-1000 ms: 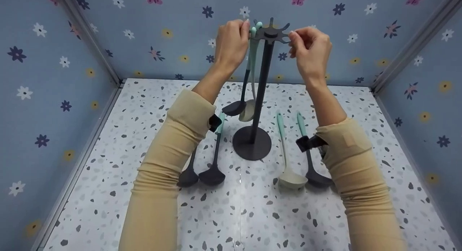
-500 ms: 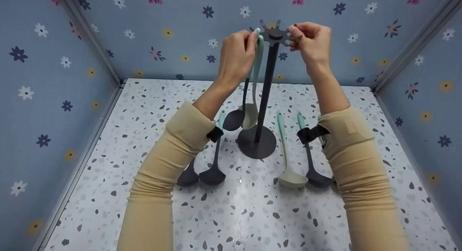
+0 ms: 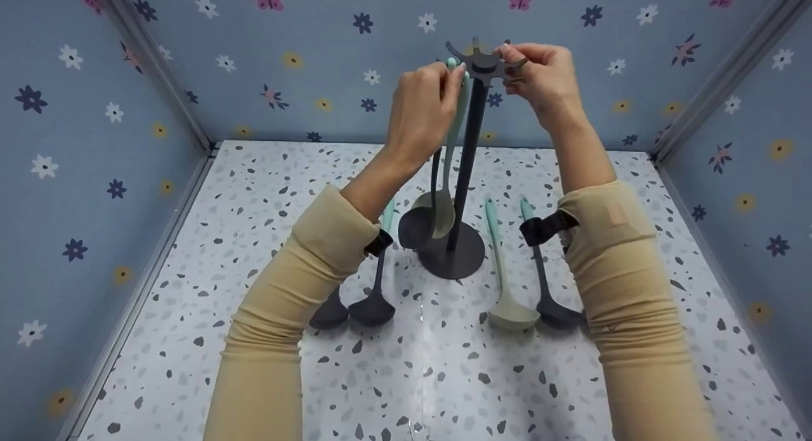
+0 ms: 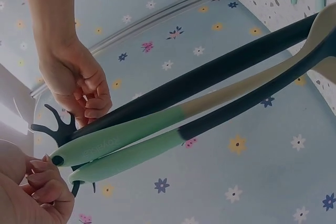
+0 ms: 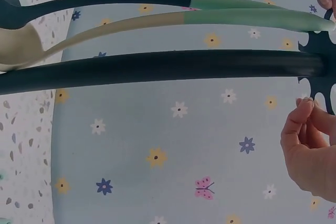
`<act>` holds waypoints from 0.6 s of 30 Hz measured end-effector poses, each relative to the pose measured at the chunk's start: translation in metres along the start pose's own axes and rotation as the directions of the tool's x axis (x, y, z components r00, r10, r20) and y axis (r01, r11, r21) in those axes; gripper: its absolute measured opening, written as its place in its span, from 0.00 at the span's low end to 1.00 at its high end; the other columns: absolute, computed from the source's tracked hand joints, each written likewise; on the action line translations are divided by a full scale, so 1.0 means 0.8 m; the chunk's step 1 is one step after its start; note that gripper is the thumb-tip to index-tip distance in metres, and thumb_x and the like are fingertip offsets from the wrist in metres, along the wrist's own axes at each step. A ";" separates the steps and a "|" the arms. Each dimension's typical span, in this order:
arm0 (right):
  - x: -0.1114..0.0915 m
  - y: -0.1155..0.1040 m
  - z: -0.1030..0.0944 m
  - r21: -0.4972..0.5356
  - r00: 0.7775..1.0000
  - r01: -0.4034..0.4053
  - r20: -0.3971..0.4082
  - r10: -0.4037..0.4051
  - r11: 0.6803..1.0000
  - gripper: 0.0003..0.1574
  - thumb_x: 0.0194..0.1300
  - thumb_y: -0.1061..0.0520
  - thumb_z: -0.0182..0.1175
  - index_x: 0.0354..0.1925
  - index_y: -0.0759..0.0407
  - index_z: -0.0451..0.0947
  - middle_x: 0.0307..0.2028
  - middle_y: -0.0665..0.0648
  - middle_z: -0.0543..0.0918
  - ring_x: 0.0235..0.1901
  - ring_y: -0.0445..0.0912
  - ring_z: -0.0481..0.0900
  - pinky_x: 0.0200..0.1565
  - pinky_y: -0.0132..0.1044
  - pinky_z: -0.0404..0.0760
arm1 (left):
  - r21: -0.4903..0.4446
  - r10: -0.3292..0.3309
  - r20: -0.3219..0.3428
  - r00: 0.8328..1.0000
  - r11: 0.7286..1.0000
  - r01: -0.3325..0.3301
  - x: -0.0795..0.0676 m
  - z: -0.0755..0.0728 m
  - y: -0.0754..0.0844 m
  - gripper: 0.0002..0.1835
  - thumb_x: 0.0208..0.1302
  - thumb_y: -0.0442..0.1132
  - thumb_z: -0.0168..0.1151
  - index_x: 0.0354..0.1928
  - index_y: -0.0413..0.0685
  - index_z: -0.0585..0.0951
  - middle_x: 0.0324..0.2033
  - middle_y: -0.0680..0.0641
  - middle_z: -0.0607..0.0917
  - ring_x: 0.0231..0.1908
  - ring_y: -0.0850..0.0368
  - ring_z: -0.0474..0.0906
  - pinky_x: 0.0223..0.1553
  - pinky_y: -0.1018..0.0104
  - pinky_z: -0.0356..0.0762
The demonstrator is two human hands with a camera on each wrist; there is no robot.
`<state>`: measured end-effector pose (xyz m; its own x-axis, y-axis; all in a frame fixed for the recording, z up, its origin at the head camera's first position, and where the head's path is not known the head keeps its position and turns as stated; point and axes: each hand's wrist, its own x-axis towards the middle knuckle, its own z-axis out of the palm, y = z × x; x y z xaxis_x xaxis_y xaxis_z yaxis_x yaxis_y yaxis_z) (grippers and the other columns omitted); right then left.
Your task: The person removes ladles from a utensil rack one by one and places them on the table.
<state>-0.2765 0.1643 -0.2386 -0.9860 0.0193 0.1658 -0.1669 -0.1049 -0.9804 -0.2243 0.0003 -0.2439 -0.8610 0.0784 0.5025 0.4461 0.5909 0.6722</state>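
A dark utensil rack (image 3: 471, 130) with a round base and a ring of hooks stands upright at the table's middle. From its left side hang a dark ladle (image 3: 417, 228) and a cream ladle (image 3: 446, 206), both with mint-green handles. My left hand (image 3: 419, 108) pinches the rack at the hooks beside the handle ends; in the left wrist view its fingertips (image 4: 47, 182) touch the cream ladle's handle end. On the other side my right hand (image 3: 545, 76) pinches a hook, thumb and finger together in the right wrist view (image 5: 310, 145).
Two dark ladles lie left of the base, one (image 3: 372, 309) plain to see and one (image 3: 330, 311) partly behind my left sleeve. To the right lie a cream ladle (image 3: 514, 314) and a dark ladle (image 3: 558, 314). Flower-patterned walls (image 3: 304, 60) enclose the speckled table (image 3: 431, 377).
The rack's hook ring has turned, bringing the hanging ladles nearer and slightly rightward. My left hand has come down and to the right with them; my right hand stays at the hooks.
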 end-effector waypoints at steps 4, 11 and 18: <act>-0.007 -0.001 0.003 0.110 0.994 -0.110 -0.003 0.110 0.988 0.14 0.64 0.58 0.51 0.34 0.69 0.75 0.29 0.60 0.70 0.22 0.45 0.67 0.21 0.29 0.71 | 0.015 0.017 0.001 1.000 1.000 -0.017 -0.001 0.001 -0.001 0.17 0.68 0.45 0.44 0.25 0.43 0.73 0.16 0.51 0.69 0.17 0.61 0.62 0.19 0.74 0.59; -0.024 -0.002 0.007 0.278 0.989 -0.118 -0.051 0.137 0.953 0.26 0.68 0.48 0.41 0.34 0.69 0.76 0.22 0.59 0.72 0.17 0.46 0.67 0.18 0.30 0.67 | -0.007 0.040 -0.008 0.999 0.999 -0.040 -0.003 0.005 -0.005 0.17 0.67 0.45 0.45 0.27 0.41 0.74 0.16 0.52 0.68 0.17 0.62 0.62 0.19 0.74 0.59; -0.029 -0.007 0.010 0.170 0.996 -0.088 -0.011 0.091 0.981 0.17 0.62 0.52 0.54 0.34 0.68 0.75 0.23 0.58 0.71 0.17 0.43 0.64 0.19 0.29 0.66 | -0.072 0.070 -0.031 0.997 0.995 -0.072 -0.008 0.007 -0.014 0.17 0.66 0.45 0.46 0.28 0.40 0.74 0.16 0.52 0.68 0.17 0.61 0.62 0.19 0.73 0.58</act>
<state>-0.2528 0.1564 -0.2362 -0.9970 0.0205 0.0748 -0.0776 -0.2738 -0.9587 -0.2250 -0.0022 -0.2575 -0.8197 0.0942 0.5651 0.5234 0.5242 0.6718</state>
